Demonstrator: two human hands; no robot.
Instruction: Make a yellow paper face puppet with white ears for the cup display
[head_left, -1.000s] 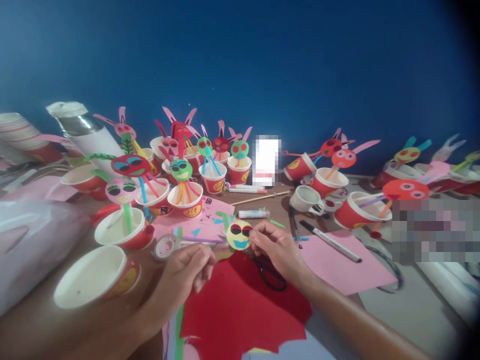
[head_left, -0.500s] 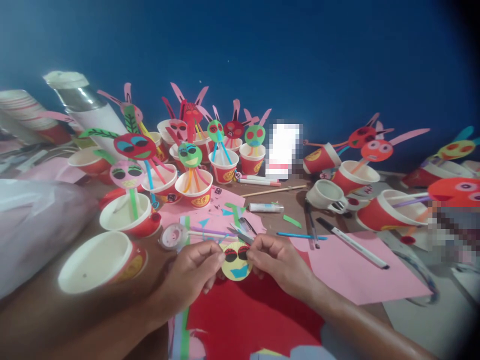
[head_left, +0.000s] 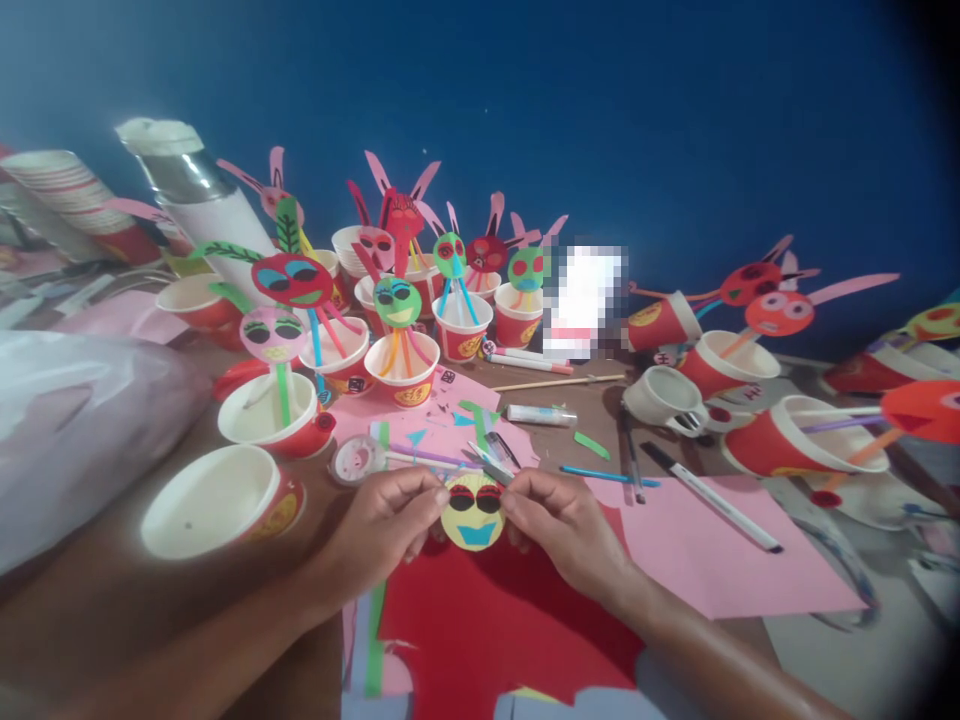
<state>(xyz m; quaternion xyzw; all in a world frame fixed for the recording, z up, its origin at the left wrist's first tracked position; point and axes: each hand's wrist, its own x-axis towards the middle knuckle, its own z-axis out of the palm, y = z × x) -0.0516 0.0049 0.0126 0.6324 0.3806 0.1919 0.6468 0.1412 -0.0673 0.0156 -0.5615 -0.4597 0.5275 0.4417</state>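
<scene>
A round yellow paper face [head_left: 474, 516] with black eyes, red lashes and a blue mouth is held upright above red paper [head_left: 510, 620]. My left hand [head_left: 397, 515] pinches its left edge between thumb and fingers. At its right edge, my right hand [head_left: 551, 515] pinches it the same way. Just behind the face lie scissors [head_left: 489, 462], partly hidden by it. A roll of clear tape [head_left: 357, 460] rests beyond my left hand, and a blue stick [head_left: 609, 476] lies beyond my right.
Red-and-white cups [head_left: 401, 370] with paper faces on straws stand along the back. An empty-looking cup [head_left: 214, 500] tilts at the left, near a plastic bag [head_left: 82, 430]. Pink paper [head_left: 720, 560] with a marker [head_left: 720, 505], a mug [head_left: 660, 395] and a glue stick [head_left: 541, 415] are rightward.
The view has shifted slightly, so most objects sit farther right. The yellow face shows a little more squarely and my fingertips have moved toward its upper edges.
</scene>
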